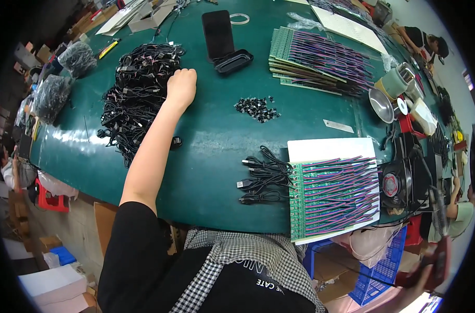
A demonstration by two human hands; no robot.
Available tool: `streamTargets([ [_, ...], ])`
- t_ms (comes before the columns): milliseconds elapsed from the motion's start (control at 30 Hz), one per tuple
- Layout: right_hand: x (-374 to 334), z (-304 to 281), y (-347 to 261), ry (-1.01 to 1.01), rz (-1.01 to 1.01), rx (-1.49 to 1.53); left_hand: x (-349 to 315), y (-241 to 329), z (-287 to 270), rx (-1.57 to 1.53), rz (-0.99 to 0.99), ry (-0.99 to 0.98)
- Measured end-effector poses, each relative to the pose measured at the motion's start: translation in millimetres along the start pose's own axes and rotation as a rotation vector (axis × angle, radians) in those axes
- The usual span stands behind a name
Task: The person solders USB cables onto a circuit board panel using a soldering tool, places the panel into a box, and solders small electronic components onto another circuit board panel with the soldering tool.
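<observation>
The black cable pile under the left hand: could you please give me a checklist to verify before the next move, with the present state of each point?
1. Left hand reaches the pile of black cables: ok, it rests on the pile's right edge.
2. Fingers closed on one cable: cannot tell, they are curled and hidden.
3. Right hand in view and free: cannot tell, it does not show.
4. Small bundle of cables lies apart beside the green board with coloured wires: ok.
5. Heap of small black parts keeps apart from the pile: ok.
6. Green table has bare space between pile and board: ok.
</observation>
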State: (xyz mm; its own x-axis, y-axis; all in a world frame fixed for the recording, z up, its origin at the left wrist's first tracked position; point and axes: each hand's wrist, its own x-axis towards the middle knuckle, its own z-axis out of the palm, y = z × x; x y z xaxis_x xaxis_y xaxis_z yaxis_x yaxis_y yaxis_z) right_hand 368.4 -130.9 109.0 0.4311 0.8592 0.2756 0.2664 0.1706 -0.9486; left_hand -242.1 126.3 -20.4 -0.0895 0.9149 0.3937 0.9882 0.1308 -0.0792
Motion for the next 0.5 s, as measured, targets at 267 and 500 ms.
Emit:
streamTargets([
  [267, -43.8, 31.2, 24.6, 0.063, 0.026, -0.031, -11.9, 8.3, -34.9, -0.674, 0.016, -0.213],
  [500, -45.5, 42.8, 35.5, -0.027, 0.068, 0.098, -35.1, 36.7, -52.0, -0.973, 0.019, -0.365],
])
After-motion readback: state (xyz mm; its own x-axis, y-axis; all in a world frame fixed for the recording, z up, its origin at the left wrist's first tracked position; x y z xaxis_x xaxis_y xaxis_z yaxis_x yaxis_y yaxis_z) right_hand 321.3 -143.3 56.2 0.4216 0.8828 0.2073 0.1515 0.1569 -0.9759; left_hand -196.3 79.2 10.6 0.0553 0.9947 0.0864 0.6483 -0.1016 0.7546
